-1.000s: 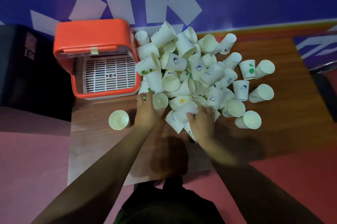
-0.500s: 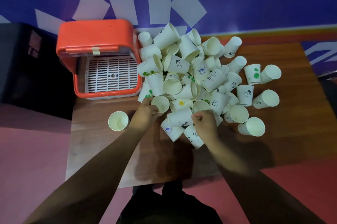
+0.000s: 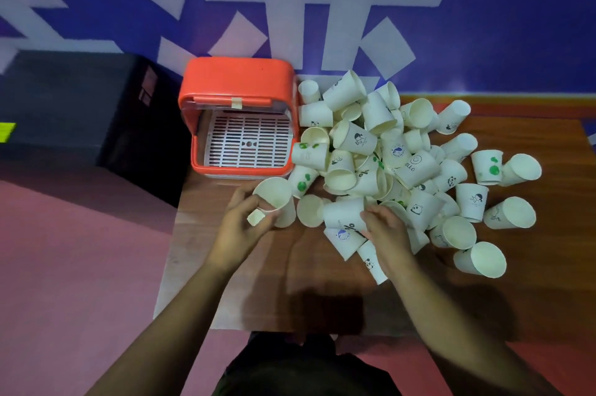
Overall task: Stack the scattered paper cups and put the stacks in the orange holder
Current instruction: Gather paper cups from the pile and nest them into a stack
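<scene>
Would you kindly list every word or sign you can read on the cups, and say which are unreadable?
"HELLO", under a smiley face: cup in the pile.
"%": cup at the right hand.
"%": cup mid-pile.
Small print by panda, whale and figure drawings: too blurred to read.
Orange holder: no text.

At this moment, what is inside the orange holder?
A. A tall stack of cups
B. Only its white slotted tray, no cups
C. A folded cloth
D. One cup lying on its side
B: the orange holder shows only its bare white slotted tray; the cups all lie outside it on the table.
</scene>
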`<state>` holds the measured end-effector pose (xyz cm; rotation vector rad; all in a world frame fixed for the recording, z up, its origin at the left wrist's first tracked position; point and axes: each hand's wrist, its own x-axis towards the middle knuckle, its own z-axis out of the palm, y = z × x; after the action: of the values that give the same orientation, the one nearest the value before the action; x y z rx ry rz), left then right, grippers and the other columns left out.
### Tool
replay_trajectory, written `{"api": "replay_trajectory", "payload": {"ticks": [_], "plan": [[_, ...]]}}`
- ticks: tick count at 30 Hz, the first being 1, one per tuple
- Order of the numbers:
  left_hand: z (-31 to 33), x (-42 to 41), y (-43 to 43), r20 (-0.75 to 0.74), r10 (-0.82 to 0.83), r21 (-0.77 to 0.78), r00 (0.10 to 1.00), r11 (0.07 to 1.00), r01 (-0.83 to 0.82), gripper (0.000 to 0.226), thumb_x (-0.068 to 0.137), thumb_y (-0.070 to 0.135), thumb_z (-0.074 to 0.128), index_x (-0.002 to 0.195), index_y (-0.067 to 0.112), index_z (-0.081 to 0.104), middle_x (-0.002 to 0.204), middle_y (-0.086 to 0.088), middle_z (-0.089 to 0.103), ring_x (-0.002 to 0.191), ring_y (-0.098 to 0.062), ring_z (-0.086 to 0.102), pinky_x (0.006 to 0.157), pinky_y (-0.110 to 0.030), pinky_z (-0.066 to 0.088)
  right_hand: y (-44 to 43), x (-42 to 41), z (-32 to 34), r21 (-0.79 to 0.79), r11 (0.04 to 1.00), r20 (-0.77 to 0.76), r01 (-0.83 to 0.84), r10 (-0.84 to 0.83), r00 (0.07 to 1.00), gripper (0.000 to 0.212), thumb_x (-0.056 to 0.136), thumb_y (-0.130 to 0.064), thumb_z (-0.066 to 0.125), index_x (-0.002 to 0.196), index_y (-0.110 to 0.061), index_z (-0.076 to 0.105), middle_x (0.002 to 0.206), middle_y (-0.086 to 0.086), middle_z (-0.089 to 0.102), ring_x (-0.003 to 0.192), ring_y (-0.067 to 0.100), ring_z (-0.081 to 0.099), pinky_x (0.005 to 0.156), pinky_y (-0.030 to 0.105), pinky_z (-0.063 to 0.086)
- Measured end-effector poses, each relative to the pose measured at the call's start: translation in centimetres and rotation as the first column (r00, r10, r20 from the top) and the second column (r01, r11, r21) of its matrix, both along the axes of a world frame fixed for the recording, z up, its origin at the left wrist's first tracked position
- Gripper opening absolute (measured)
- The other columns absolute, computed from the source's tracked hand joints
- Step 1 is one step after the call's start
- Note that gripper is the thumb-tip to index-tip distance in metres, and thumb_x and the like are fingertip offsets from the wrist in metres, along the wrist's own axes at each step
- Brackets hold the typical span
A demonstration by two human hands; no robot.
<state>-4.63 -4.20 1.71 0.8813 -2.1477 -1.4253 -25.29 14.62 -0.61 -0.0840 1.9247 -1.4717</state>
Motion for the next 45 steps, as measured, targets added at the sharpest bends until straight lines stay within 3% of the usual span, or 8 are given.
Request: {"api": "replay_trajectory", "payload": {"ticks": [5, 10, 25, 28, 32, 36, 39, 45], "plan": [[-0.2, 4.2, -2.2, -0.01, 0.201, 0.029, 0.98, 0.979, -0.2, 0.041, 0.081, 0.018, 0.081, 0.116, 0.021, 0.059, 0.133, 0.001, 0.05, 0.126, -0.018, 0.053, 0.103, -0.031, 0.051, -2.6, 2.1, 0.5, 0.055, 0.995, -0.059, -0.079, 0.082, 0.995, 0.003, 0.087, -0.018, 0.066, 0.085, -0.018, 0.067, 0.086, -0.003, 0.066, 0.084, 0.014, 0.06, 0.075, 0.031, 0.049], [-2.0, 5.1, -3.8, 0.095, 0.105, 0.051, 0.99, 0.993, -0.11, 0.07, 0.08, 0.024, 0.084, 0.14, 0.032, 0.048, 0.137, 0.007, 0.043, 0.127, -0.004, 0.046, 0.098, -0.009, 0.043, -3.8, 3.6, -0.4, 0.109, 0.988, -0.096, -0.11, 0.121, 0.988, 0.005, 0.081, -0.03, 0.068, 0.086, -0.028, 0.068, 0.097, -0.001, 0.069, 0.099, 0.02, 0.065, 0.085, 0.04, 0.052], [-8.6, 5.2, -6.8, 0.369, -0.113, 0.137, 0.922, 0.988, 0.066, 0.093, 0.071, 0.017, 0.09, 0.15, 0.028, 0.042, 0.128, 0.003, 0.044, 0.126, -0.015, 0.04, 0.113, -0.041, 0.039, -9.9, 7.6, 2.7, 0.089, 0.96, -0.282, -0.267, 0.281, 0.917, 0.041, 0.086, -0.02, 0.071, 0.121, -0.027, 0.05, 0.116, -0.019, 0.056, 0.102, -0.013, 0.053, 0.081, 0.01, 0.045], [-8.6, 6.7, -7.7, 0.372, -0.144, 0.211, 0.917, 0.975, 0.067, 0.096, 0.076, 0.016, 0.087, 0.154, 0.028, 0.032, 0.138, 0.009, 0.039, 0.134, -0.008, 0.035, 0.111, -0.033, 0.036, -11.8, 8.9, 2.6, 0.108, 0.899, -0.324, -0.425, 0.436, 0.84, 0.051, 0.081, -0.022, 0.075, 0.122, -0.035, 0.047, 0.117, -0.02, 0.056, 0.109, -0.003, 0.055, 0.092, 0.025, 0.051], [-9.1, 10.1, -7.4, 0.423, 0.017, 0.222, 0.906, 0.968, -0.121, 0.055, 0.082, 0.002, 0.079, 0.127, 0.018, 0.052, 0.112, 0.009, 0.056, 0.096, 0.011, 0.061, 0.083, -0.014, 0.053, -14.3, 10.3, 2.2, 0.198, 0.783, -0.413, -0.589, 0.612, 0.674, 0.065, 0.077, -0.032, 0.077, 0.132, -0.038, 0.043, 0.135, -0.018, 0.05, 0.126, 0.006, 0.048, 0.101, 0.032, 0.047], [-10.0, 13.2, -6.7, 0.48, 0.089, 0.242, 0.873, 0.943, -0.23, 0.035, 0.082, 0.008, 0.078, 0.113, 0.015, 0.061, 0.11, -0.004, 0.067, 0.096, -0.01, 0.065, 0.087, -0.033, 0.057, -15.6, 11.1, 0.6, 0.514, 0.584, -0.495, -0.628, 0.8, 0.339, 0.074, 0.082, -0.033, 0.073, 0.145, -0.024, 0.035, 0.146, -0.005, 0.043, 0.134, 0.014, 0.04, 0.107, 0.03, 0.037], [-10.0, 13.6, -5.3, 0.486, 0.077, 0.267, 0.87, 0.935, -0.231, 0.025, 0.085, 0.012, 0.076, 0.107, 0.016, 0.065, 0.105, 0.001, 0.07, 0.096, -0.009, 0.066, 0.078, -0.022, 0.051, -15.5, 11.3, -1.3, 0.646, 0.441, -0.416, -0.623, 0.888, 0.196, 0.081, 0.085, -0.036, 0.069, 0.153, -0.021, 0.026, 0.153, -0.003, 0.037, 0.141, 0.017, 0.033, 0.116, 0.033, 0.027], [-7.3, 9.4, -1.2, 0.372, -0.13, 0.246, 0.919, 0.969, 0.038, 0.018, 0.089, 0.019, 0.069, 0.107, 0.021, 0.063, 0.102, 0.01, 0.064, 0.088, -0.005, 0.064, 0.074, -0.02, 0.051, -11.4, 7.3, -1.8, 0.577, 0.685, -0.442, -0.445, 0.72, 0.535, 0.059, 0.088, -0.031, 0.067, 0.14, -0.013, 0.046, 0.143, 0.006, 0.046, 0.134, 0.023, 0.041, 0.108, 0.037, 0.037]]}}
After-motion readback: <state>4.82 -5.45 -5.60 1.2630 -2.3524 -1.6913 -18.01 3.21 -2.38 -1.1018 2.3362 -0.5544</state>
